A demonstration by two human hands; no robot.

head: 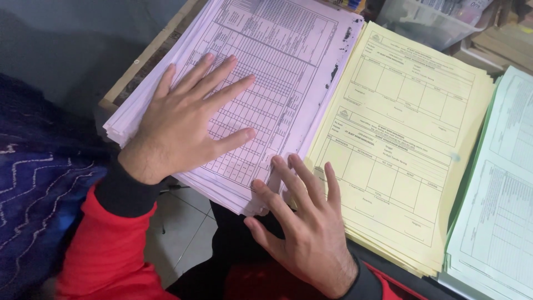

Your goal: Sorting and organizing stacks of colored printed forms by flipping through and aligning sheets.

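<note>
Beside the yellow forms (400, 139) and green stack (494, 222), left hand (183, 125) lies flat on white sheets (277, 55), right hand (302, 228) fingering their corner, neither clenched.

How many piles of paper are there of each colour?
Pale pink pile, under the left hand and touched at its corner by the right hand: 1
Yellow pile: 1
Pale green pile: 1
Total: 3 piles
</note>
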